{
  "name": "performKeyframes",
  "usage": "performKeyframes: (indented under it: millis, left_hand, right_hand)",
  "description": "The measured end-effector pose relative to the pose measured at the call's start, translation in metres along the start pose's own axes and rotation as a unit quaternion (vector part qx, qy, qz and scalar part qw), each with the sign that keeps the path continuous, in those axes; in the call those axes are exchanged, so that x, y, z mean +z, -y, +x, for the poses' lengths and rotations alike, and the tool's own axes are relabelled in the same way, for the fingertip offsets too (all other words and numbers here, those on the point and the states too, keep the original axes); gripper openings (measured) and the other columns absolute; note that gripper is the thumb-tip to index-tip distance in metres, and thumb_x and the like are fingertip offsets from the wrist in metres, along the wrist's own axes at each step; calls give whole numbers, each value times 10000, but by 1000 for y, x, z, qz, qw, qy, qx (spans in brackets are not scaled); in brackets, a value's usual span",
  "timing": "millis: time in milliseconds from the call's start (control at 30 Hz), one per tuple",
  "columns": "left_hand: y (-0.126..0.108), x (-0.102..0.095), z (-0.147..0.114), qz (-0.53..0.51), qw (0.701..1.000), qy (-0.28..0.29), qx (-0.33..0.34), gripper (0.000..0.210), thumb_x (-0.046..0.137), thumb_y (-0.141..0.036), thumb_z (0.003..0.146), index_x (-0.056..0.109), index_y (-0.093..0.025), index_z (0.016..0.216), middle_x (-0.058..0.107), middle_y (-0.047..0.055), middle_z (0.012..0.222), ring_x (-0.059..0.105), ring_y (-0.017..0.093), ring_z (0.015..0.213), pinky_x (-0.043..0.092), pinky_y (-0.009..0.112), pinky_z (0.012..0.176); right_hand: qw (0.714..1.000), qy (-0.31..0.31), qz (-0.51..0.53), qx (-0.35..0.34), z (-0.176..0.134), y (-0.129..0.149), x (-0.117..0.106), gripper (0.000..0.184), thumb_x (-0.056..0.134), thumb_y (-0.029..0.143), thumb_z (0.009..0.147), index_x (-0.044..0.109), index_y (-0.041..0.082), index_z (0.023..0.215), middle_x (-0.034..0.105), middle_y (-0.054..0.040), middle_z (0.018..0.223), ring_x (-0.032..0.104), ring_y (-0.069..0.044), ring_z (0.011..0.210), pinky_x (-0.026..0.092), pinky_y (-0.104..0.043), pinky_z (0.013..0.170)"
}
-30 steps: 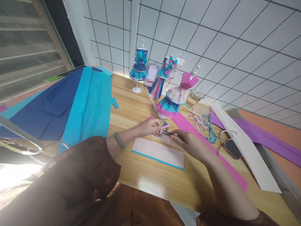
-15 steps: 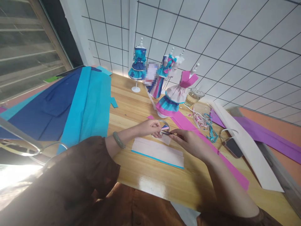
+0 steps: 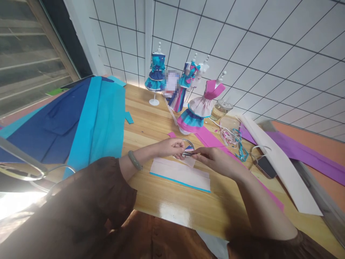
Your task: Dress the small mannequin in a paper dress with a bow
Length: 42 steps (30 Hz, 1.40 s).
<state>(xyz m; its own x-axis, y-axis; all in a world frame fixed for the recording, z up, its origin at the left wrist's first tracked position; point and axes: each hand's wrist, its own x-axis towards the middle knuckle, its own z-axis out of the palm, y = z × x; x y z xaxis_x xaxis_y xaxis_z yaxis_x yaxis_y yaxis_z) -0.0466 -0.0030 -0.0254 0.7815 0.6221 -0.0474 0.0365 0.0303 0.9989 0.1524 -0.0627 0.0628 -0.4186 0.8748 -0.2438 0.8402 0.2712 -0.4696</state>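
Observation:
My left hand [image 3: 174, 147], wearing a green bangle [image 3: 135, 160] at the wrist, is closed in a pinch; whatever lies between its fingertips is too small to make out. In my right hand [image 3: 207, 156] are slim metal tweezers [image 3: 188, 154], their tips pointing left at my left fingertips. Just behind both hands lies a round dish with a shiny rim [image 3: 192, 142], holding striped blue, white and pink bits, partly hidden. In front of them a pale pink paper strip [image 3: 180, 173] with a blue lower edge lies flat on the wooden table [image 3: 172, 208].
Dressed miniature mannequins [image 3: 191, 115] stand at the back, near a glass jar [image 3: 221, 109]. Blue paper sheets [image 3: 104, 118] cover the left side. To the right are ribbon scraps [image 3: 242, 153], a dark device with a cord [image 3: 265, 167], a long white sheet [image 3: 283, 169] and purple paper [image 3: 309, 154].
The tweezers and my right hand have shifted slightly left, closer to my left fingertips. The whole view has moved a little; the paper strip lies as before.

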Motion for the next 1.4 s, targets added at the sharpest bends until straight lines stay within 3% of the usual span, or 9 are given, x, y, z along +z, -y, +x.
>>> performKeyframes:
  millis: [267,533,667,900,1133,1400]
  left_hand:
    - [3,-2,1,8,999,37,19,326,525,-473,822,501,-154,884,649,63,858,658,151,815,513,291,745]
    - [0,-1,-1,16,999,38,17,339,512,-490,824,499,-155,876,652,61,840,653,144,811,511,289,744]
    - [-1,-1,-1,3,999,38,18,345,528,-492,813,493,-153,867,652,61,835,650,140,795,512,291,737]
    - [-1,2,3,-64,997,-24,-27,389,609,-496,747,451,-162,869,630,41,792,671,163,739,524,337,716]
    - [0,0,4,-92,993,-57,-41,425,535,-564,768,404,-181,898,619,77,948,680,161,694,535,338,681]
    - [-5,2,3,-78,993,-74,-40,465,535,-601,746,385,-177,868,604,80,974,671,147,645,534,320,640]
  right_hand:
    - [1000,24,19,6,3,-7,-3,394,412,487,863,670,198,936,650,-34,767,559,-174,675,390,-264,581]
    - [1000,16,21,9,5,-12,0,406,412,505,856,660,184,875,550,9,645,438,-124,559,307,-238,503]
    - [999,14,36,-5,5,-13,1,402,423,492,850,663,172,890,579,-6,685,472,-136,600,337,-247,537]
    - [998,1,70,6,-1,-16,4,407,455,503,820,673,174,918,599,-23,680,521,-169,644,391,-272,574]
    - [995,-58,61,53,-4,-35,13,443,423,533,830,647,169,947,602,-29,697,516,-169,625,376,-280,562]
    - [983,-153,75,74,4,-48,36,532,349,585,856,598,148,1030,586,-20,699,500,-153,604,344,-256,537]
